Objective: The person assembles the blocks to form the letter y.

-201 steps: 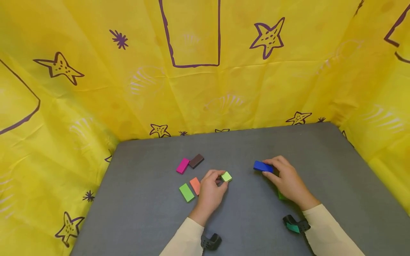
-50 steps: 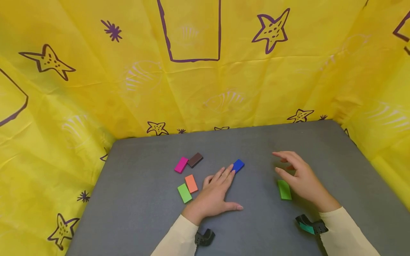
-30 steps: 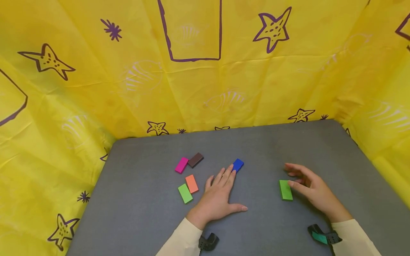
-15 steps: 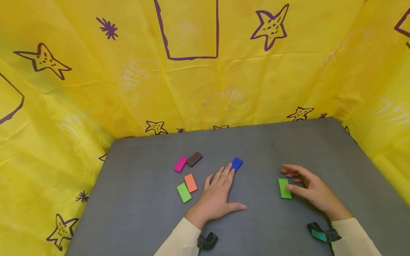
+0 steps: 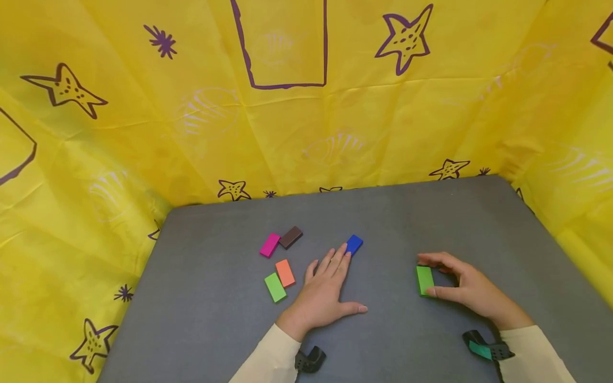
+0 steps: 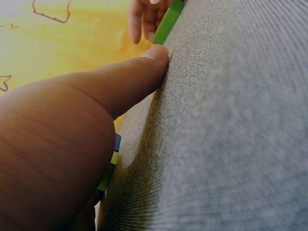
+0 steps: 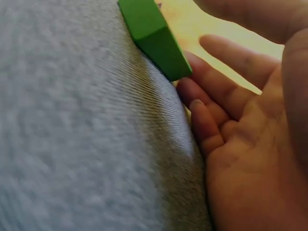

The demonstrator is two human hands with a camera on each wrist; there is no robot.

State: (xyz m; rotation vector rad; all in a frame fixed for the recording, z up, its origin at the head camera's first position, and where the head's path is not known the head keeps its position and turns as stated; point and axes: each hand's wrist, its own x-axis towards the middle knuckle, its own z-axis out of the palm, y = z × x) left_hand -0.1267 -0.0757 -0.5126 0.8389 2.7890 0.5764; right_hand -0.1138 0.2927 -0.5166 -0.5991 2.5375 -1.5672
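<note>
My left hand [image 5: 320,298] lies flat on the grey table, fingers spread, its longest fingertips at the blue block [image 5: 355,243]. In the left wrist view, a yellow-green edge [image 6: 114,158] shows behind that hand [image 6: 57,130], between blue and green pieces. On the right, my right hand [image 5: 462,282] holds a green block [image 5: 424,279] lying on the table, index finger at its far end and thumb at its near corner. The right wrist view has this block [image 7: 154,38] close by the fingers of the right hand [image 7: 250,144].
Left of the left hand lie an orange block [image 5: 285,273] and a light green block [image 5: 275,288], side by side. Farther back, a magenta block [image 5: 270,245] touches a dark brown block [image 5: 290,238]. Yellow patterned cloth [image 5: 287,138] walls the table [image 5: 201,319] at the back and sides.
Earlier the right hand held the blue block and the left a yellow-green one. The blue block now lies by the flattened left hand; the right hand has moved to the green block and closed on it.
</note>
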